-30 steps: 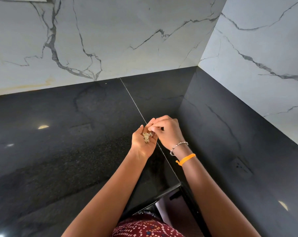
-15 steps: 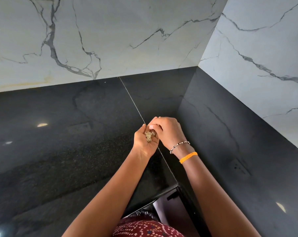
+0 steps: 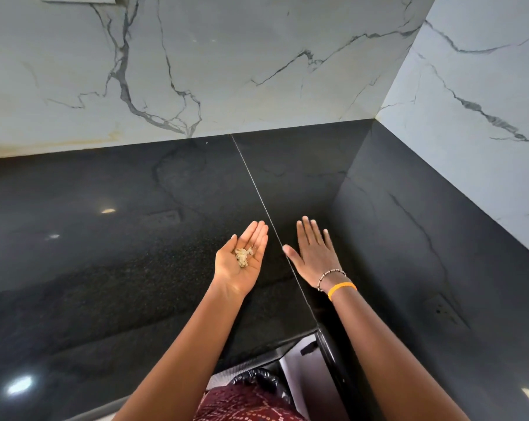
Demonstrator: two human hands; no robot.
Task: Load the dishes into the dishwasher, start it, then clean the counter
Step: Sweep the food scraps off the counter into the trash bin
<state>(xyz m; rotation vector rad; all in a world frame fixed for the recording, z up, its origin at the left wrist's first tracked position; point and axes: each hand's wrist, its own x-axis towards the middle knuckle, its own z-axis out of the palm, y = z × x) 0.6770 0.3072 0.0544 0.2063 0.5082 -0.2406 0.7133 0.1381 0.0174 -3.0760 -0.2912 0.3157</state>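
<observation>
My left hand [image 3: 242, 262] is held palm up over the black granite counter [image 3: 105, 253], fingers nearly straight, with a small clump of pale food crumbs [image 3: 243, 256] lying in the palm. My right hand [image 3: 313, 253] hovers palm down just to its right, fingers spread and straight, over the seam [image 3: 257, 189] in the counter. It holds nothing. A beaded bracelet and an orange band sit on the right wrist.
White marble-look walls [image 3: 226, 71] close the counter at the back and right, forming a corner. The counter's inner corner edge [image 3: 315, 329] is below my arms, with a black bin bag [image 3: 257, 378] on the floor gap beneath.
My hands were pressed together, right fingers at the crumbs in the left palm. They have since separated; the left palm lies flat with the crumbs and the right moved off to the right.
</observation>
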